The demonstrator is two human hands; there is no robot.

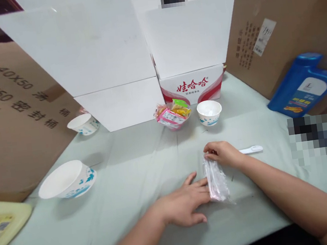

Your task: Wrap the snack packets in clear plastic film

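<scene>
A clear plastic packet (216, 180) with pinkish contents lies on the pale green tablecloth (133, 170), in front of me. My right hand (223, 152) pinches its far end with fingers closed. My left hand (186, 202) rests flat on the cloth, fingers stretched out and touching the packet's left edge. A white plastic utensil (251, 150) lies just right of my right hand.
A small paper bowl (209, 112) and a bowl of snack packets (173, 115) stand behind. Two more paper bowls (67, 179) (83, 124) stand on the left. White boxes (113, 64), cardboard panels (9, 118) and a blue bottle (301, 86) ring the table.
</scene>
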